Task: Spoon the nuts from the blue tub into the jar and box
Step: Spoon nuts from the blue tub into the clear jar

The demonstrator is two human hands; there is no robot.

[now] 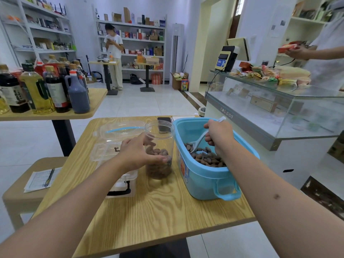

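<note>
Right hand (218,134) is curled round the upper handle of the spoon (200,139), fingers clamped on it. The spoon's long axis runs from upper right down to lower left, bowl end lowest and pushed in among the nuts (206,157) at the far end of the tub (204,175). That slant suits digging — the bowl points down into the pile, so a load is apparently being taken.

Left hand (138,152) wraps the jar (160,151) at mid-height, fingers on the far side and thumb on the near side, gripping it. Judged purpose: steadying the jar against tipping when the spoon arrives. The jar stands upright, mouth open, just beside the tub's left wall, which keeps the carry short. It holds nuts to less than half its height.

The box (115,164) sits left of the jar, lid raised open behind it; the left arm hides most of it, so its contents cannot be told.

All rest on the table (167,211). A phone (164,124) lies behind the jar.
</note>
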